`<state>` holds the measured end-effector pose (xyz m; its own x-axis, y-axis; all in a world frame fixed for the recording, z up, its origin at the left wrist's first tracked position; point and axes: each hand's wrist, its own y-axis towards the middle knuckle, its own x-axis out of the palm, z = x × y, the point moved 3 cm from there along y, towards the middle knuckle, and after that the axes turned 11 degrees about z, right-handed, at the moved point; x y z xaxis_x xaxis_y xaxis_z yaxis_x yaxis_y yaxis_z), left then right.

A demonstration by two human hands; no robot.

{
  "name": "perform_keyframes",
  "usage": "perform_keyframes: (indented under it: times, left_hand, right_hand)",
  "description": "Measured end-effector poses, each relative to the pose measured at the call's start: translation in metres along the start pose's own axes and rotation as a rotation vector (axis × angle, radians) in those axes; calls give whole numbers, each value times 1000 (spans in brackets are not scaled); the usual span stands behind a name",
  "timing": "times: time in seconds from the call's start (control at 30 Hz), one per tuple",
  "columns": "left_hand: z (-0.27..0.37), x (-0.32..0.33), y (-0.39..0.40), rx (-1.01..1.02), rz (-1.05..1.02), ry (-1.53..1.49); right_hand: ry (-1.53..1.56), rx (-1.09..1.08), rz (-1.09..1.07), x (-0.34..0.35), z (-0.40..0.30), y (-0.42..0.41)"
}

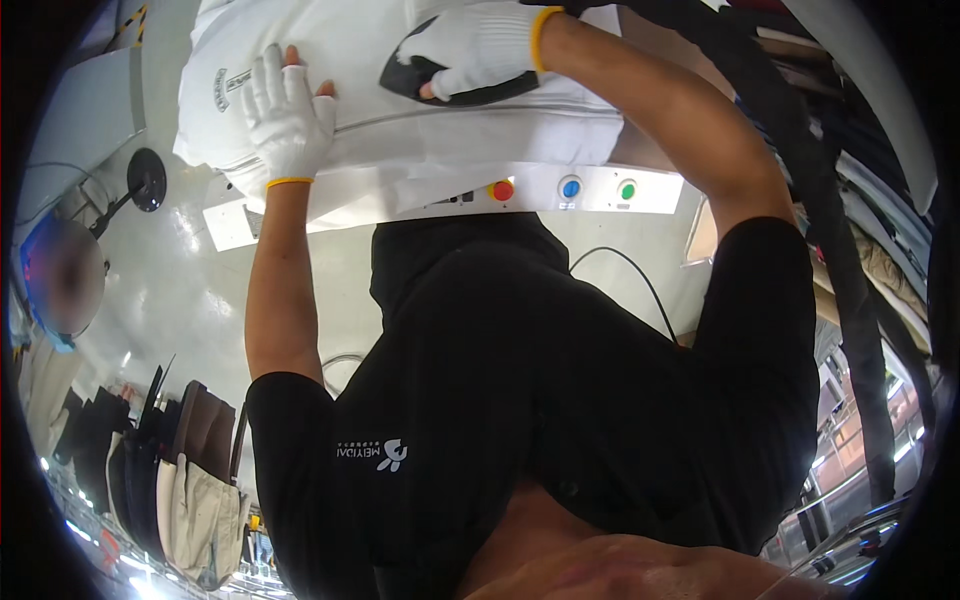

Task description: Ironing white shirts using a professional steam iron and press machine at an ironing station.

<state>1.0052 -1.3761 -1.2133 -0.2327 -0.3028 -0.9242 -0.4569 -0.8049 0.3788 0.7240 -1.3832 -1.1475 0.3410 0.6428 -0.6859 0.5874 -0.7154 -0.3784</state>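
Note:
A white garment (pixel 352 60) with a long zipper and dark print near its left end lies spread over a pressing table. My left hand (pixel 289 120), in a white glove with bare fingertips showing, rests flat on the cloth beside the print. Gripped in my gloved right hand (pixel 480 49) is a black iron (pixel 487 94), its pointed end towards the left. The iron sits on the garment just beyond the zipper. My right hand covers most of the iron's upper part.
The table's white front panel (pixel 536 196) carries a red button (pixel 501 190), a blue knob (pixel 571 187) and a green button (pixel 626 190). A round black pedal or base (pixel 146 180) stands at left. Trousers (pixel 199 517) hang lower left; dark fabric-covered hoses (pixel 832 225) run down the right.

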Motion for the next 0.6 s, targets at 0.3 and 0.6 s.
perform_keyframes:
  times: [0.3, 0.6]
  left_hand:
    - [-4, 7, -5, -21, 26, -28]
    - [-1, 4, -4, -37, 9, -13]
  right_hand:
    - [-7, 104, -15, -12, 8, -56]
    - [-399, 97, 251, -3, 36, -111]
